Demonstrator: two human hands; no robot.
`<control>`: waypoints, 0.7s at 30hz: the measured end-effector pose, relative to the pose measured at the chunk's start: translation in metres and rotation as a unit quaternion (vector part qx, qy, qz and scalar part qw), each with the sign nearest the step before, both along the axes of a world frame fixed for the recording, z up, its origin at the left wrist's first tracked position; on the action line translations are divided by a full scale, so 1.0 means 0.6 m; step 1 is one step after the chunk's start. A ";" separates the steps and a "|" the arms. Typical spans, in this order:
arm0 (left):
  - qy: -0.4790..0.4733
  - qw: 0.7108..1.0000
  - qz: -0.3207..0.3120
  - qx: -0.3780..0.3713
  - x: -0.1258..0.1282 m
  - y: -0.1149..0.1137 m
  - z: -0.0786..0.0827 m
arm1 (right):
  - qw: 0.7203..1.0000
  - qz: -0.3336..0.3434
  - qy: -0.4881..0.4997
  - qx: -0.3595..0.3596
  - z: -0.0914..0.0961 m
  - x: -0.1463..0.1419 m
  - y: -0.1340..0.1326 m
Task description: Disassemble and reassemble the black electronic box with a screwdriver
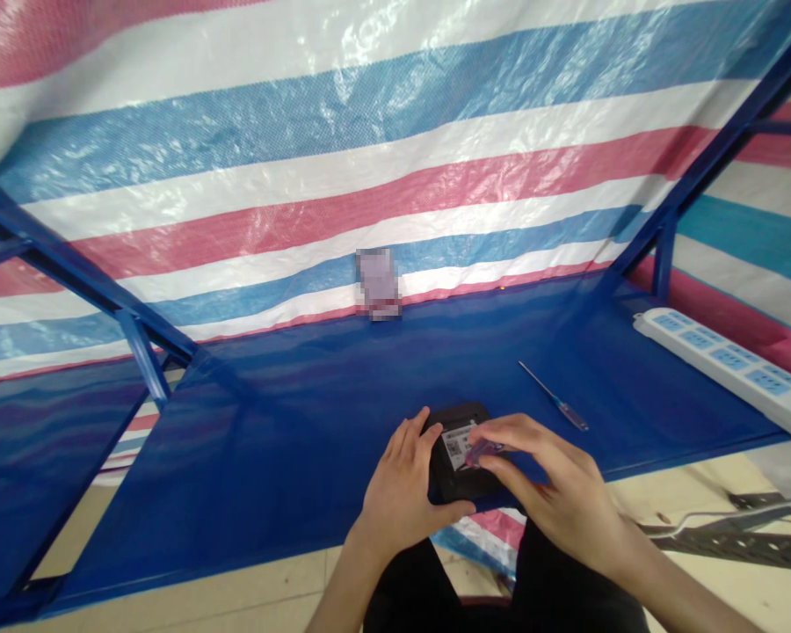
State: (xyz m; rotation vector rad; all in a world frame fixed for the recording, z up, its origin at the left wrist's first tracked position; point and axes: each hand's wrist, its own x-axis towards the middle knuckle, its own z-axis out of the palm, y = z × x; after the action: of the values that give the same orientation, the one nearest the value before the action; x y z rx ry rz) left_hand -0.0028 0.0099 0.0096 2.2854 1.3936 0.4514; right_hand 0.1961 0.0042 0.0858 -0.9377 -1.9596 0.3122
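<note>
Left hand (402,479) clasps a partly hidden box (453,485); right hand (557,470) pinches perhaps a handle (482,451).

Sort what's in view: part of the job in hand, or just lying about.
Apparently in the job:
black device, left hand on it
small purplish piece, held in the right hand

Lying about:
screwdriver, though possibly a tool for this
power strip
pixelated object at the back

The device (458,483) looks matt plastic, the sheeting (369,114) glossy.
</note>
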 end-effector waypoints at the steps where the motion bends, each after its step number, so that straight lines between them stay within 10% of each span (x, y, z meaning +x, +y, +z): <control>1: 0.002 1.000 0.001 0.001 0.000 0.000 0.000 | 1.000 0.011 0.001 -0.003 -0.003 -0.007 0.002; 21: -0.018 1.000 -0.008 0.017 -0.001 0.001 -0.011 | 0.999 0.040 -0.001 -0.016 -0.019 -0.033 0.015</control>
State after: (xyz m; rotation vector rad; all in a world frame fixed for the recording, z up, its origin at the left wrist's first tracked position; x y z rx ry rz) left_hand -0.0031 0.0103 0.0030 2.3013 1.3595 0.5118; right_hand 0.1766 0.0131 0.0742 -0.8818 -2.0030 0.3883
